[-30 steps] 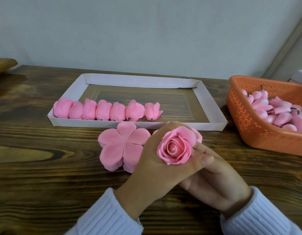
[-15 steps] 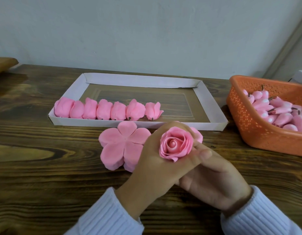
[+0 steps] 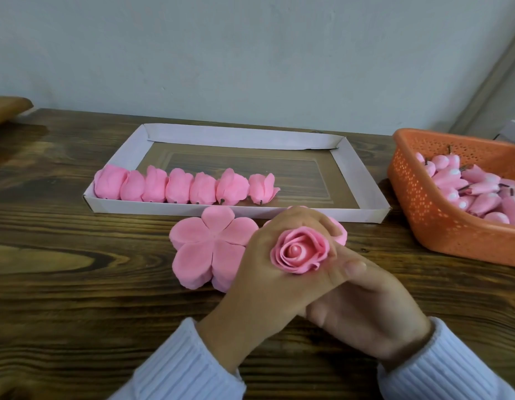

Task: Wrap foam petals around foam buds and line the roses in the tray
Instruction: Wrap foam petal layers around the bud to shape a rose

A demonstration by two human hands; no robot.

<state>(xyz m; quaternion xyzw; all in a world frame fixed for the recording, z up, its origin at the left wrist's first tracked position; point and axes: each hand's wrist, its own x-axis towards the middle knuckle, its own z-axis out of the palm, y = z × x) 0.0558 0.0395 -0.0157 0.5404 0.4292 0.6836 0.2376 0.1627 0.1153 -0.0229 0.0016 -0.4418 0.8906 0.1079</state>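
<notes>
Head view: left hand [image 3: 267,272] grips the rose [image 3: 299,251], its petals drawn tighter than before; right hand [image 3: 366,313] beneath, hold hidden.

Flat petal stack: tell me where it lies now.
Head view, left of centre: the flat petal stack lies on the table just before the tray, partly behind the left hand.

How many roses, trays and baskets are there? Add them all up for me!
Roses: 8, seven in a row plus the held rose
Tray: 1
Basket: 1
Total: 10
</notes>
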